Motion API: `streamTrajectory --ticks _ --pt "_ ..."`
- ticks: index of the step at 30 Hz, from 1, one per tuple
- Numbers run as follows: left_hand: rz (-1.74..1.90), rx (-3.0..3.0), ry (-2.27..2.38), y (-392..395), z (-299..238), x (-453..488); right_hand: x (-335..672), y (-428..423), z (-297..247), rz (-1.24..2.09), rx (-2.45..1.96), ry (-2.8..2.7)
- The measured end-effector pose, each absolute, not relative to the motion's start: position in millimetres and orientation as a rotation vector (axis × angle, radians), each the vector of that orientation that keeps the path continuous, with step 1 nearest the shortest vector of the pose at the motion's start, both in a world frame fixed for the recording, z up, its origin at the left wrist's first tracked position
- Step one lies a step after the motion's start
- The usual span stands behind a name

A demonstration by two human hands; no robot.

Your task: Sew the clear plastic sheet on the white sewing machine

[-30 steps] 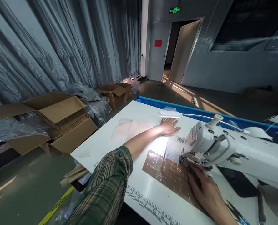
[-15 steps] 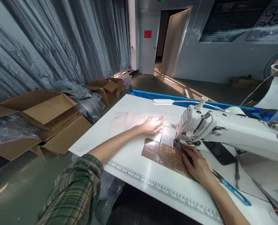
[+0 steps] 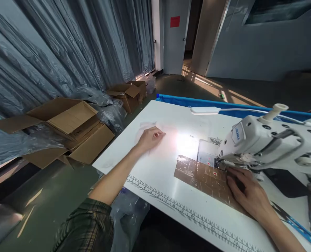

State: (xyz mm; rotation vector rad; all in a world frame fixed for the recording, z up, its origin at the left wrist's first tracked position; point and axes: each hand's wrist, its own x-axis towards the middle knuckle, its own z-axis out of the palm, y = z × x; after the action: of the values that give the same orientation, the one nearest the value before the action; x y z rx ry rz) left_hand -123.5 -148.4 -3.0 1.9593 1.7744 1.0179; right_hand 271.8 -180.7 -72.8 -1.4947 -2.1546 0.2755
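My left hand (image 3: 150, 138) is over a pale, sheer piece of fabric (image 3: 167, 138) on the white table. Its thumb and forefinger are closed in a pinch; whether fabric is caught between them is not clear. My right hand (image 3: 247, 192) lies low beside the needle area of a white sewing machine (image 3: 246, 136), fingers stretched out and a gap beside the thumb. Its fingertips touch the brown taped patch (image 3: 197, 175) in front of the presser foot (image 3: 220, 163). Nothing shows in this hand. Strong lamp glare washes out part of the fabric.
A printed ruler strip (image 3: 181, 208) runs along the table's front edge. Right of my right hand lie blue-handled snips (image 3: 299, 225) and a dark phone-like slab (image 3: 283, 182). A white lamp bar (image 3: 205, 110) stands behind. Open cardboard boxes (image 3: 71, 119) sit on the floor at left.
My left hand has moved left, away from the machine, onto the pale fabric, and its fingers have drawn into a pinch. The right hand stays by the presser foot. The view has shifted.
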Motion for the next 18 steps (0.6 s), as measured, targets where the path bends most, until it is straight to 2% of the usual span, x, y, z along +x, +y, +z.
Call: streamTrajectory --ticks 4,8,13,18 --pt "0.682 2.039 1.704 -158 -1 -105 271 -182 -71 0.313 -1.536 -2.119" --pt "0.575 2.047 1.727 -160 1 -102 267 -184 -68 0.316 -1.579 -2.117" --pt "0.593 2.044 1.690 -157 3 -109 263 -185 -64 0.302 -1.638 -2.117" --pt "0.832 1.986 1.569 -159 8 -98 263 -185 -59 0.318 -1.618 -2.154"
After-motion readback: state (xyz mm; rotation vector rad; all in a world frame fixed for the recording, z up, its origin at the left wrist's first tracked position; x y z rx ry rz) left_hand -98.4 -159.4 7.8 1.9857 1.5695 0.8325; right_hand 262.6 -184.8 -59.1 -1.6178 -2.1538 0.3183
